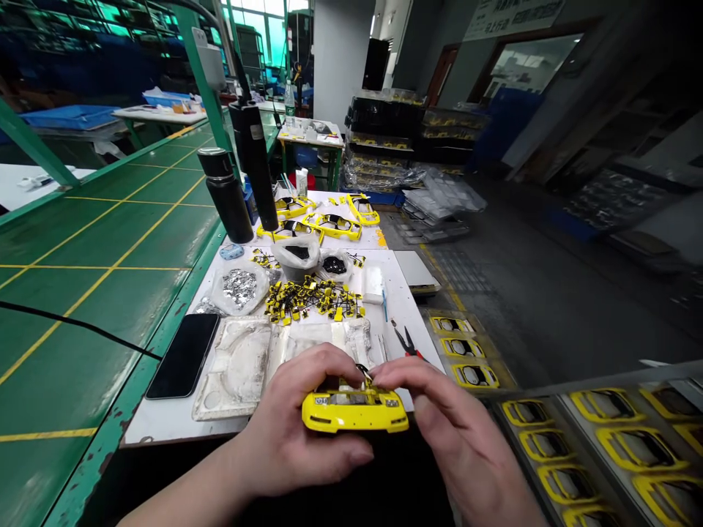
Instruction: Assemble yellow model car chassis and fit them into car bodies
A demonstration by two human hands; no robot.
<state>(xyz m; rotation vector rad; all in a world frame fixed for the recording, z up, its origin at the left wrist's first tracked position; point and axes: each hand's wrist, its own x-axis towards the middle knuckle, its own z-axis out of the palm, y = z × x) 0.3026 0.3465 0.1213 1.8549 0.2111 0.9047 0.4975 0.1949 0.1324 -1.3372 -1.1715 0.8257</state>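
Both my hands are low in front of me around a glossy yellow model car body [355,411], which lies with its window opening upward. My left hand [291,417] grips the body from the left and below. My right hand [455,424] comes in from the right, its fingertips pinching a small dark and metallic part [363,375] at the body's upper edge. That part is mostly hidden by my fingers, so its exact shape is unclear. A pair of red-handled pliers [407,342] and slim tweezers [382,348] lie just beyond my right fingers.
A white work board [165,428] holds a clear plastic tray [233,369], a heap of small yellow parts [310,298], and bags of small pieces. Yellow car frames [318,227], a black bottle [226,194] and a phone [183,356] stand nearby. Trays of yellow shells [604,446] lie right.
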